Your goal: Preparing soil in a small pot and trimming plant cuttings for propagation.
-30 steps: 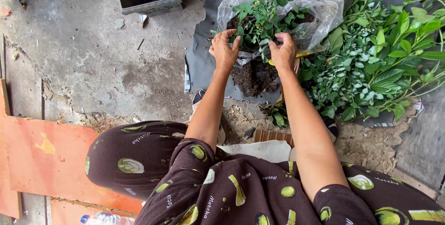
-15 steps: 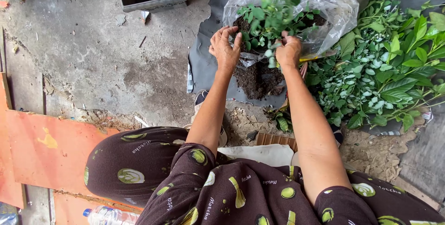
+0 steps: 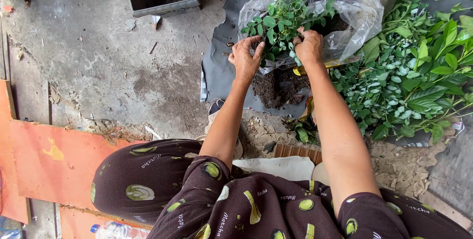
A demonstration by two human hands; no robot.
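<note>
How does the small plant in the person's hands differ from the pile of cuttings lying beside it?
The plant stands upright in soil inside a clear bag, gripped by the left hand and right hand; the cuttings lie flat and loose on the ground. The plant has only tiny round leaves; the cuttings include long, broad ones. Both are green and leafy.

Small-leaved green seedling (image 3: 282, 15), upright, rooted in dark soil (image 3: 279, 85), gripped at its base between left hand (image 3: 245, 61) and right hand (image 3: 309, 46), crumpled clear plastic bag (image 3: 352, 7) just beyond both.
</note>
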